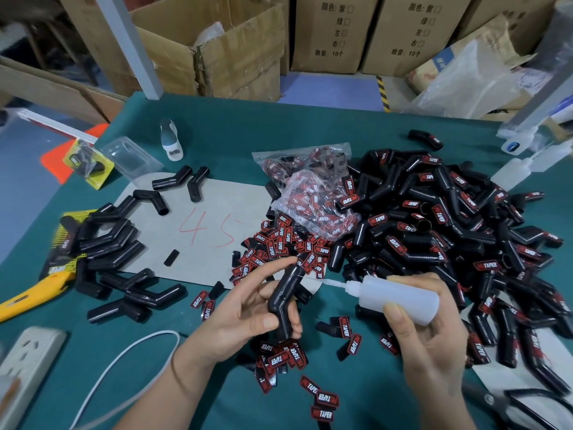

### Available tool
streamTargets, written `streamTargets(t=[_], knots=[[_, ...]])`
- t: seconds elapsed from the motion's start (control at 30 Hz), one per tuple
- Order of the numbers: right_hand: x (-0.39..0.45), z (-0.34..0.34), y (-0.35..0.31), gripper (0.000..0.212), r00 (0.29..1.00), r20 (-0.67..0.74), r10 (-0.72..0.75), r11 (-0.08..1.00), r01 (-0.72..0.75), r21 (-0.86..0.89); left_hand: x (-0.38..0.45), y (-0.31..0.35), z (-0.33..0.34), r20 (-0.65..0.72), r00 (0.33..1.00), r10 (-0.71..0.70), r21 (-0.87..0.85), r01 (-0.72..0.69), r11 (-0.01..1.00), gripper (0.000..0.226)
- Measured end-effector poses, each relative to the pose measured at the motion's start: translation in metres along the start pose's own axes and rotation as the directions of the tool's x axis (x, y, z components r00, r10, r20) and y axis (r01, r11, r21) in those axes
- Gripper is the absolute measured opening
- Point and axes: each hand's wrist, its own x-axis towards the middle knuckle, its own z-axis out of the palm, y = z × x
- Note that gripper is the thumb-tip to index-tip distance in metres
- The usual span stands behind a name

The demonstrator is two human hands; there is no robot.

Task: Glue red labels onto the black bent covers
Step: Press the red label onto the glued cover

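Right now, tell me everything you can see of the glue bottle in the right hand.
The translucent white plastic squeeze bottle lies nearly level in the right hand, thumb across its front. Its thin tapered nozzle points left, the tip close to the unlabelled black bent cover that the left hand holds upright. Contents cannot be seen.

Left hand (248, 308) and right hand (431, 346) raised, each grip curled closed.

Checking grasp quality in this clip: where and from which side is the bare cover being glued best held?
Grip the black bent cover by its lower leg below the bend, from the left, as the left hand does. That leaves the upper leg bare toward the glue bottle nozzle coming from the right.
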Motion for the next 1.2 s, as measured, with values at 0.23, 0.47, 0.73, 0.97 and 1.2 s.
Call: streamTargets(t=[0.23,0.47,0.73,0.97,1.2], knots=[[-0.0004,-0.0026,-0.0002,0.025,1.000,-0.012,0.016,1.000,-0.016,0.003,-0.0006,0.0010,-0.0004,-0.014,1.000,0.010,-0.023,-0.010,1.000,0.072],[-0.0019,-0.0033,0.0030,0.023,0.999,-0.014,0.041,0.999,-0.041,0.027,-0.0003,0.0011,-0.0010,-0.011,1.000,0.022,-0.029,-0.023,0.999,0.073],[-0.0026,-0.0017,0.0040,0.025,1.000,0.013,0.026,0.999,-0.027,0.035,0.0008,0.0019,0.0006,-0.002,1.000,0.013,0.003,-0.013,1.000,0.072],[-0.0034,-0.0039,0.0056,0.026,1.000,0.012,0.021,0.999,-0.022,0.036,0.0013,0.0018,0.0015,-0.009,1.000,0.005,0.006,-0.005,1.000,0.072],[-0.0049,-0.0035,0.0087,0.028,0.998,0.055,0.005,1.000,-0.007,0.029,0.0009,0.0023,0.0005,-0.014,1.000,0.003,0.019,-0.003,1.000,0.072]])
